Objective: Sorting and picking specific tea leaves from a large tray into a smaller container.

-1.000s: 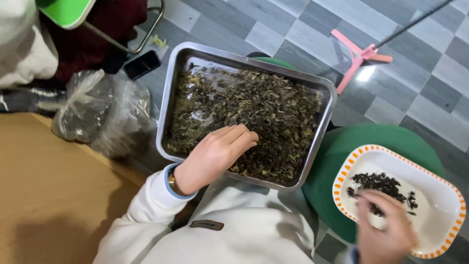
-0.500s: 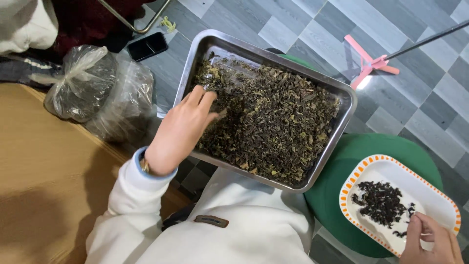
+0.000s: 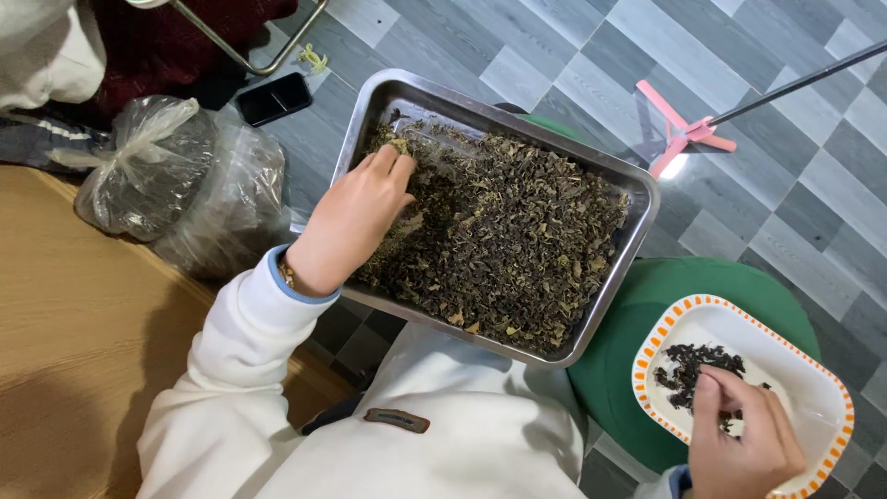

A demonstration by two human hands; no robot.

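The left hand (image 3: 356,222) reaches into the far left corner of a rectangular stainless steel tray (image 3: 637,208), fingers curled down and the tips pressed into the heap of dried, dark brown and olive leaf fragments (image 3: 517,240) that fills it; whether the tips have pinched anything I cannot tell, since they are half buried in the leaves. The tray rests across the person's lap, tilted a little toward the body, which keeps the whole heap within easy reach of either hand.

The right hand (image 3: 739,444) sits low at the right edge of the view, over a white oblong dish with an orange dashed rim (image 3: 665,337). Its thumb and forefinger are drawn together above a small pile of darker, nearly black pieces (image 3: 688,370) lying in the near left part of the dish, as though pinching or dropping a bit, but the tips hide what is between them. The dish stands on a round green stool seat (image 3: 619,370) just beside the tray, so picked pieces travel only a short way.

On the grey checked tile floor (image 3: 813,185) to the left lie two knotted clear plastic bags of dark leaves (image 3: 185,185), a black phone (image 3: 274,97) near them, and a wooden tabletop (image 3: 74,351) at the lower left
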